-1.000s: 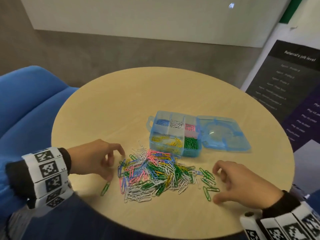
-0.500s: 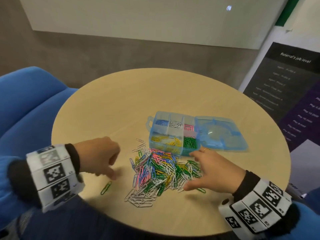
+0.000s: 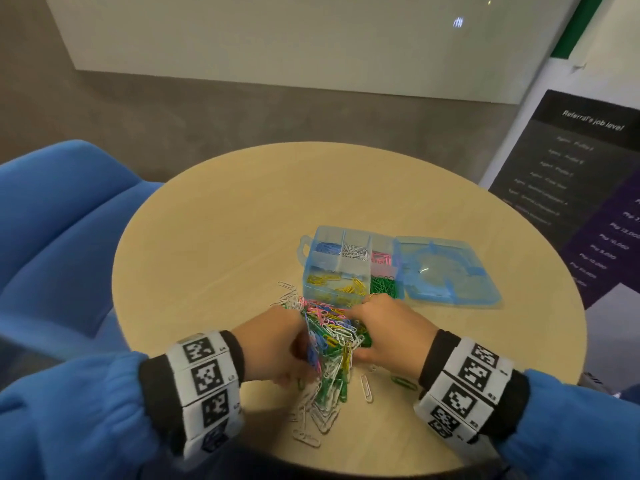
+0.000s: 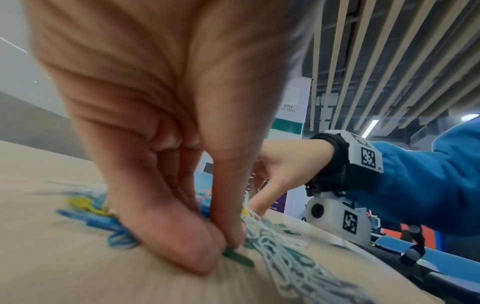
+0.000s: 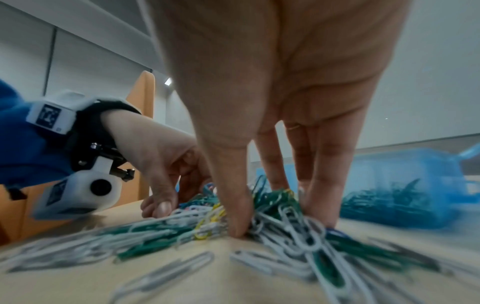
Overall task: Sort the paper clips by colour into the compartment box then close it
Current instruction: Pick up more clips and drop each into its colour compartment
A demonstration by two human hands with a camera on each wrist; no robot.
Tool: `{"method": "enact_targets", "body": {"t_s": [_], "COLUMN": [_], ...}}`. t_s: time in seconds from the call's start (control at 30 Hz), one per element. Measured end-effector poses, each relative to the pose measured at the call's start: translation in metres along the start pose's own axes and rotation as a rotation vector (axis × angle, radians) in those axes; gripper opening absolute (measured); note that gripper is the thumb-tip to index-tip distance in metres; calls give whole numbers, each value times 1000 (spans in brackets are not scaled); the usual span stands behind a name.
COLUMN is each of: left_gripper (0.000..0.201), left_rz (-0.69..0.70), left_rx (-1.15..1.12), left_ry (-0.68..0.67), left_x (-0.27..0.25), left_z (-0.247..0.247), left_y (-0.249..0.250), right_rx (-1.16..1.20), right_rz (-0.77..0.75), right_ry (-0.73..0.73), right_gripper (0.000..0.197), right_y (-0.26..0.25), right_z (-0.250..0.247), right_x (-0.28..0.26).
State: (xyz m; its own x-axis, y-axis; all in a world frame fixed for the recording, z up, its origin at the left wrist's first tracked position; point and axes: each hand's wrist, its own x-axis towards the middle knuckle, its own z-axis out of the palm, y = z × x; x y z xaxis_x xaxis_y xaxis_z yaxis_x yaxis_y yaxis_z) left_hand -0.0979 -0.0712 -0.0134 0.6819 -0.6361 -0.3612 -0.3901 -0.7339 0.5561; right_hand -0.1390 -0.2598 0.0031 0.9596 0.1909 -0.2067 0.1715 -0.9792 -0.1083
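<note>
Two hands press in on a heap of mixed-colour paper clips [image 3: 329, 344] near the front edge of a round wooden worktop [image 3: 214, 237]. The left hand [image 3: 273, 351], fingers curled, pinches a green clip [image 4: 237, 257] against the wood between thumb and fingertips. The right hand [image 3: 388, 330] stands on the heap's right side, its straight fingers [image 5: 324, 185] and thumb planted among green and white clips. Just behind the heap the blue compartment box [image 3: 346, 268] sits with its lid [image 3: 446, 275] laid flat to the right; blue, white, pink, yellow and green clips lie in separate compartments. A few white and green clips lie scattered toward the front edge.
</note>
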Motion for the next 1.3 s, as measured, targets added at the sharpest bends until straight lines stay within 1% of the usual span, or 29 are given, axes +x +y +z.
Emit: {"method": "enact_targets", "body": {"t_s": [0.07, 0.17, 0.23, 0.3, 0.33, 0.4, 0.53, 0.6, 0.67, 0.73, 0.8, 0.87, 0.93, 1.0, 1.1, 1.2, 1.3], "left_gripper": [9, 7, 10, 14, 16, 24, 39, 47, 55, 57, 58, 58, 49, 43, 41, 48, 58], "left_rz": [35, 89, 85, 78, 72, 36, -95, -159, -193, -191, -141, -75, -23, 0, -26, -50, -42], "left_rx": [-25, -47, -61, -132, -220, -485, -1021, -1210, -1348, -1509, -1704, -1901, -2028, -2080, -2076, -2057, -2061], "left_ry": [32, 67, 94, 106, 90, 5, -125, -201, -283, -342, -367, -345, -296, -256, -164, -143, -153], "left_x": [5, 9, 9, 6, 5, 2, 2, 5, 11, 15, 19, 22, 25, 27, 31, 32, 32], "left_z": [1, -1, -4, -7, -9, -11, -12, -8, -2, 3, 6, 9, 12, 14, 18, 19, 20], "left_y": [7, 14, 14, 14, 15, 20, 30, 29, 28, 30, 34, 39, 42, 44, 46, 44, 40], "right_rx": [12, 82, 139, 205, 250, 357, 511, 574, 640, 715, 787, 814, 814, 807, 776, 683, 587], "right_rz": [-16, -2, 20, 40, 50, 78, 97, 78, 38, -21, -80, -135, -184, -213, -213, -216, -236], "right_ry": [44, 94, 117, 121, 124, 139, 214, 256, 296, 315, 331, 339, 303, 260, 266, 307, 335], "right_gripper": [34, 29, 24, 18, 16, 14, 13, 13, 12, 12, 10, 8, 6, 11, 13, 7, 12], "right_y": [4, 14, 20, 26, 29, 35, 44, 44, 42, 36, 28, 19, 13, 13, 19, 28, 34], "right_z": [-1, -3, -5, -7, -8, -11, -23, -32, -40, -48, -52, -51, -46, -41, -38, -39, -39], "right_x": [1, 1, -1, -2, -3, -4, -6, -8, -11, -14, -16, -17, -16, -14, -14, -16, -17]}}
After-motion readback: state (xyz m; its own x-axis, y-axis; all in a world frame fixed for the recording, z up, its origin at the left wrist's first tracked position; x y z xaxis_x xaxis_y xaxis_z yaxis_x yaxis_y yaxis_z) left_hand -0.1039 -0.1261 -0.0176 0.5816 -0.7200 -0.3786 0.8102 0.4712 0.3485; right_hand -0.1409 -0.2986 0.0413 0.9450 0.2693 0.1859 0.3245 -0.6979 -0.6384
